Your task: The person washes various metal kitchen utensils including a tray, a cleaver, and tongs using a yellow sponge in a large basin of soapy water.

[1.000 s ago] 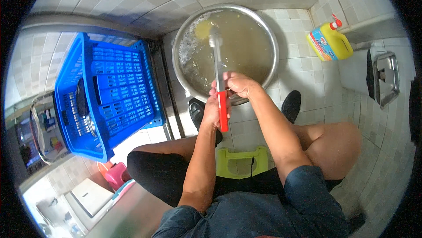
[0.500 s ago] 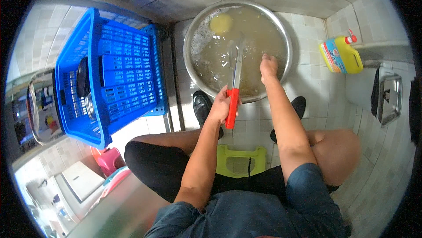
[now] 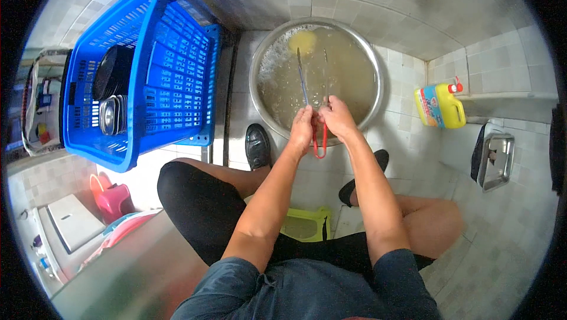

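Observation:
Red-handled metal tongs (image 3: pixel 320 156) are held over the near side of a wide steel basin (image 3: pixel 378 69), their two arms spread apart and pointing away from me. My left hand (image 3: pixel 302 125) is closed around the left arm near the red part. On the other arm, my right hand (image 3: pixel 338 117) is closed, its fingers close to the left hand. Cloudy, soapy water fills the basin, with foam along its left side. A round yellow sponge-like thing (image 3: pixel 303 42) floats near the far rim.
At left, a tall blue plastic basket (image 3: pixel 171 72) holds dark pans and metal dishes (image 3: pixel 112 115). To the right stands a yellow jug with a red cap (image 3: pixel 441 106), and a steel tray (image 3: pixel 497 160). A green stool (image 3: pixel 307 223) is beneath me; tiled walls rise behind the basin.
My right hand has come from the basin's right side onto the tongs. The tongs' arms, close together before, are now spread apart. The whole view has shifted slightly.

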Motion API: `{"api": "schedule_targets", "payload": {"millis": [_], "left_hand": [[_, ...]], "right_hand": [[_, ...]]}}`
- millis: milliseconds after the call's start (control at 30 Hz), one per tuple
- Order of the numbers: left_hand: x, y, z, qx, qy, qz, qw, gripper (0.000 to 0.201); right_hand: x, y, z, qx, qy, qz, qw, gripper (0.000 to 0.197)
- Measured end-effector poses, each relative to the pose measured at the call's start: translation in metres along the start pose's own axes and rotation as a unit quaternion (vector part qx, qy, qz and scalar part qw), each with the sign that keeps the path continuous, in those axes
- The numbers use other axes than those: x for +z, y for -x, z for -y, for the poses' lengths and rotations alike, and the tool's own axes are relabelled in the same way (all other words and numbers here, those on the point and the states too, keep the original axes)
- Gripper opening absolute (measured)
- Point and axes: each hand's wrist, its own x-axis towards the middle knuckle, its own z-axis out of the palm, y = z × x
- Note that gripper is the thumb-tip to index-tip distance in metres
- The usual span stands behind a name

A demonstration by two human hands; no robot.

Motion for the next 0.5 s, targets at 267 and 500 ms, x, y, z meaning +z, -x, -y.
{"api": "schedule_targets", "payload": {"millis": [267,500], "left_hand": [[0.021,0.019,-0.042,0.071,0.053,0.105,0.991,0.022],[0.054,0.044,-0.115,0.091,0.119,0.114,0.982,0.021]], "right_hand": [[-0.019,0.067,0.041,-0.004,-0.079,0.019,0.997,0.027],[-0.057,0.145,0.118,0.007,-0.118,0.068,0.991,0.025]]}}
